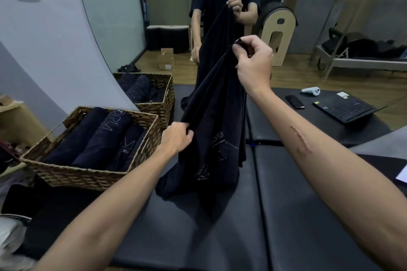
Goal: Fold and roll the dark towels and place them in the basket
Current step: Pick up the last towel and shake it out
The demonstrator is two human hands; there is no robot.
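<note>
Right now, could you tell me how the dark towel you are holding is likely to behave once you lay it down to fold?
The dark towel is probably very floppy: it hangs in limp folds between the right hand and left hand. It likely bunches rather than lying flat, as its lower end already pools on the padded table.

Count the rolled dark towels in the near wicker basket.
4 visible. The rolled dark towels lie side by side in the near woven wicker basket: far left, second with white lettering, third, and a sliver against the right wall. More may be hidden underneath.
</note>
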